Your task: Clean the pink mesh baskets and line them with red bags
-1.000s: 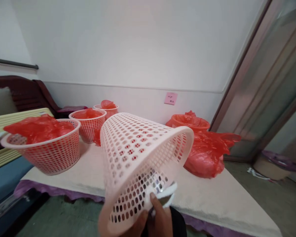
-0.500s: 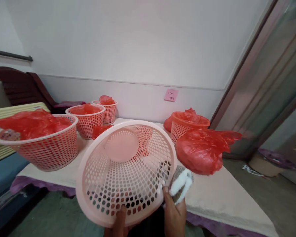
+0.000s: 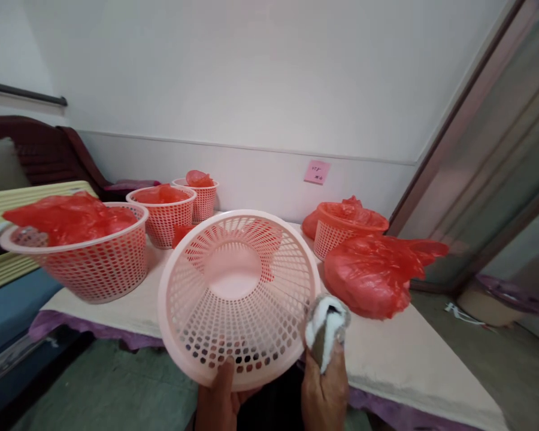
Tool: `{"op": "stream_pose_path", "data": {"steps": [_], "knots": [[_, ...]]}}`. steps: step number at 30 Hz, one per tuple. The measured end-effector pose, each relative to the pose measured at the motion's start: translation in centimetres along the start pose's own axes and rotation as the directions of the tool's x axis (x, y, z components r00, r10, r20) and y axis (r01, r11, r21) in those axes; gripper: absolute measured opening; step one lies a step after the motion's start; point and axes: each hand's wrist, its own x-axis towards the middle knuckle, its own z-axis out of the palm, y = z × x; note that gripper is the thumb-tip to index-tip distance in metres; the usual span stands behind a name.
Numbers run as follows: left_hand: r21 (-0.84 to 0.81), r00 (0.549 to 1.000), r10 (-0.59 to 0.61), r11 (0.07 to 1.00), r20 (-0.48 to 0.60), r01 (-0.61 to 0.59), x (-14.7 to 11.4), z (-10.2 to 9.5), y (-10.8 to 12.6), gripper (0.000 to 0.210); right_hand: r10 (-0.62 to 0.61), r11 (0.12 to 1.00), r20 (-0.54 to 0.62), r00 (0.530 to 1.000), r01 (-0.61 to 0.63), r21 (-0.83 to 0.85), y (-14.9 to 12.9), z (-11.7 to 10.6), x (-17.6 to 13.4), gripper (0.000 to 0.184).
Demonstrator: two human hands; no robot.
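A pale pink plastic basket [image 3: 184, 299] with a perforated wall is tilted toward me, its inside facing up and nothing in it. My left hand [image 3: 222, 389] grips its near rim, thumb over the inside and fingers underneath. At the basket's right side, my right hand [image 3: 326, 383] is closed round a folded grey and white cloth [image 3: 327, 326]. The cloth lies close against the basket's right rim; whether it touches the rim I cannot tell.
Left on the cloth-covered table [image 3: 422, 359] stand several pink baskets [image 3: 99, 269] holding red plastic bags. To the right, a full red bag [image 3: 368, 275] lies before another basket [image 3: 336, 230]. A pink note [image 3: 317, 172] sticks to the wall. A bin [image 3: 494, 302] stands on the floor.
The basket has turned a little, so its base faces me more. My right hand has moved slightly down, with the cloth, beside the rim. The view has shifted slightly.
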Motion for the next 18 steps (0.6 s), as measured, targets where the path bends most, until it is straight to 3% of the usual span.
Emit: {"op": "stream_pose_path", "data": {"steps": [3, 6, 8, 10, 12, 14, 18], "knots": [[-0.006, 0.999, 0.03, 1.0, 0.016, -0.03, 0.1, 0.9, 0.8, 0.077, -0.217, 0.963, 0.098, 0.971, 0.229, -0.143, 0.2, 0.3, -1.1, 0.04], [-0.02, 0.996, 0.075, 0.997, 0.049, -0.074, 0.2, 1.8, 1.7, 0.072, -0.319, 0.889, 0.303, 0.898, 0.394, -0.231, -0.3, 0.8, -3.2, 0.039], [0.063, 0.991, 0.13, 0.989, 0.043, -0.133, 0.3, 2.1, 2.4, 0.06, -0.323, 0.849, 0.479, 0.816, 0.473, -0.235, -0.8, 1.0, -4.6, 0.045], [0.183, 0.987, 0.161, 0.969, 0.025, -0.163, 0.2, 2.1, 3.1, 0.041, -0.305, 0.86, 0.61, 0.731, 0.487, -0.154, -1.4, 0.8, -5.3, 0.063], [0.268, 0.99, 0.136, 0.953, 0.049, -0.144, 0.0, 2.0, 3.7, 0.026, -0.297, 0.89, 0.672, 0.678, 0.452, -0.062, -2.0, 0.4, -4.9, 0.07], [0.31, 0.987, 0.115, 0.94, 0.115, -0.146, -0.2, 1.9, 3.9, 0.02, -0.293, 0.885, 0.72, 0.629, 0.464, -0.046, -2.7, -0.1, -3.6, 0.065], [0.309, 0.977, 0.184, 0.928, 0.112, -0.21, -0.5, 1.6, 3.6, 0.017, -0.317, 0.682, 0.799, 0.511, 0.708, -0.182, -4.3, -0.5, -0.4, 0.049]]}}
